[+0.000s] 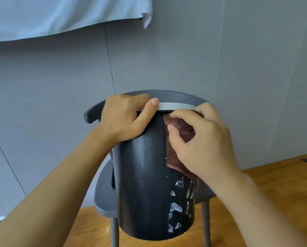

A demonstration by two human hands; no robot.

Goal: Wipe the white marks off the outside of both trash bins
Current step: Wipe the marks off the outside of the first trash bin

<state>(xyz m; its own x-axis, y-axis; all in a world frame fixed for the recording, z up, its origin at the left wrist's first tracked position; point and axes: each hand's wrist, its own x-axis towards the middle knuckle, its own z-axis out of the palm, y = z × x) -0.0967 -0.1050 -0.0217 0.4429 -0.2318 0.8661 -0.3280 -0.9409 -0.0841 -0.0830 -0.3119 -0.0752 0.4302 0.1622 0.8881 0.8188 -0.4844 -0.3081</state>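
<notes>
**Bin braced at the rim, cloth working its upper side**

Nearest the camera, two forearms reach in. The left hand (124, 118) curls over the pale rim of the black trash bin (145, 184), which rests tilted on a grey chair (104, 198). The right hand (200, 139) grips a bunched brown cloth (181, 129) pressed against the bin's side. The bin looks light, stiff and smooth, likely to roll; the rim seems the surest hold. White marks (175, 207) remain lower down. The chair's backrest crowds the rim; only one bin shows.

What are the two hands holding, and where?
The left hand grips the black trash bin at its top rim. The right hand holds a bunched brown cloth against the bin's side.
</notes>
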